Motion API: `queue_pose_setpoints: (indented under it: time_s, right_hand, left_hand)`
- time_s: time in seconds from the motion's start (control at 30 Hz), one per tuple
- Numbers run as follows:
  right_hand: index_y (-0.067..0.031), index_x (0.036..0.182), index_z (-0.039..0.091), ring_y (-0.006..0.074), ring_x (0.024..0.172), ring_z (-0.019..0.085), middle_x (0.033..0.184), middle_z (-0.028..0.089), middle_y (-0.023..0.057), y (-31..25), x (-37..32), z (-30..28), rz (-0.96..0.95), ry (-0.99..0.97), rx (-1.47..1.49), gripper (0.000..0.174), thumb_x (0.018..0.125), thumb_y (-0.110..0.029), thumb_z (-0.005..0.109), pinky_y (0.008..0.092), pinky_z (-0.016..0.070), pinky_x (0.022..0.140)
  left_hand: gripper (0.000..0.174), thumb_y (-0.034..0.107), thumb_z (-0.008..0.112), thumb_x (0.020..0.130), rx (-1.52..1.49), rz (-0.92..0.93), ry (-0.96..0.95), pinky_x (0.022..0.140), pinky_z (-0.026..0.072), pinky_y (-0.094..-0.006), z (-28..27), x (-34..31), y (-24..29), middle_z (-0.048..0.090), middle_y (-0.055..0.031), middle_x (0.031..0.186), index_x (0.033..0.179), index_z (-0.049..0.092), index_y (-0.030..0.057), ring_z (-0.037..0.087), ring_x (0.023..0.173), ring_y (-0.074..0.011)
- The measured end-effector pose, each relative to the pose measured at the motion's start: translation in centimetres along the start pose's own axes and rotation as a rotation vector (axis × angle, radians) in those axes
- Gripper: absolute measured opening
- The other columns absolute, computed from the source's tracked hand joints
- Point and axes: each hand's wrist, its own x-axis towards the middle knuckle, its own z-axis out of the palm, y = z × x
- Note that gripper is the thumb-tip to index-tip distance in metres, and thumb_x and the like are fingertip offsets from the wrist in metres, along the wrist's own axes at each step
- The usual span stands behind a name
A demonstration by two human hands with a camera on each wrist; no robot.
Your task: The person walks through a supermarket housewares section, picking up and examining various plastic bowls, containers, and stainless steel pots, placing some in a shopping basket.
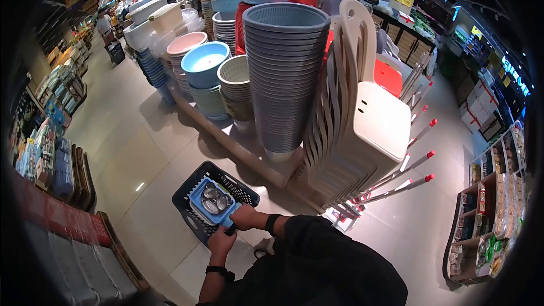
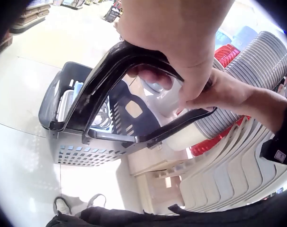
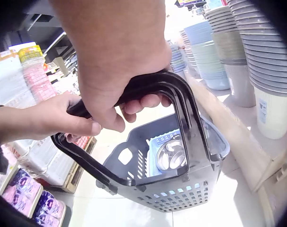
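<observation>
Both hands hold the black handle (image 3: pixel 181 101) of a dark grey shopping basket (image 3: pixel 181 191). My left hand (image 1: pixel 222 240) curls round one end of the grip, and my right hand (image 1: pixel 243 217) curls round the other, close beside it. In the right wrist view the right hand's fingers (image 3: pixel 150 100) wrap under the handle bar. Inside the basket lie a blue plastic basket (image 1: pixel 198 191) and a round, shiny metal divided dish (image 1: pixel 216 199). The basket hangs in front of my body, close over the tiled floor in the head view.
A low platform (image 1: pixel 226 144) ahead carries stacked basins (image 1: pixel 205 56), a tall stack of grey buckets (image 1: pixel 286 73) and beige chairs (image 1: pixel 382 119). Red-tipped poles (image 1: pixel 408 187) jut out at the right. Wrapped goods on a pallet (image 1: pixel 73 255) stand at the left; a snack shelf (image 1: pixel 481 209) is at far right.
</observation>
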Motion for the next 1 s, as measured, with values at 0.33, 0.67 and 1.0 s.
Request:
queue_pose_setpoints:
  time_s: [0.33, 0.67, 1.0]
  right_hand:
    - [-0.0098, 0.084, 0.066, 0.0298, 0.075, 0.068, 0.077, 0.068, 0.0119, -0.4, 3.3, -1.8, -0.061, -0.023, 0.081, 0.018, 0.078, -0.026, 0.060, 0.0420, 0.0512, 0.068]
    - [-0.0114, 0.082, 0.063, 0.0294, 0.071, 0.067, 0.073, 0.066, 0.0093, -0.1, 5.9, -3.5, -0.033, 0.062, 0.119, 0.015, 0.077, -0.025, 0.060, 0.0429, 0.0485, 0.066]
    - [-0.0114, 0.081, 0.063, 0.0283, 0.073, 0.067, 0.075, 0.067, 0.0102, 1.2, 12.2, -5.3, 0.080, 0.078, 0.018, 0.016, 0.076, -0.026, 0.059, 0.0419, 0.0441, 0.068]
  left_hand:
    - [0.044, 0.047, 0.071, 0.069, 0.030, -0.065, -0.044, 0.074, 0.0515, -0.0416, -3.0, 2.3, -1.5, 0.070, -0.0113, 0.087, 0.097, 0.066, 0.0135, 0.067, 0.086, -0.0310]
    - [0.041, 0.044, 0.068, 0.070, 0.030, 0.028, -0.030, 0.074, 0.0516, -0.0417, -4.9, 5.5, -2.7, 0.069, -0.0120, 0.085, 0.097, 0.065, 0.0137, 0.066, 0.084, -0.0324]
    - [0.041, 0.046, 0.067, 0.072, 0.033, 0.059, -0.072, 0.074, 0.0508, -0.0445, -7.6, 12.4, -4.3, 0.069, -0.0149, 0.084, 0.096, 0.065, 0.0132, 0.065, 0.084, -0.0356]
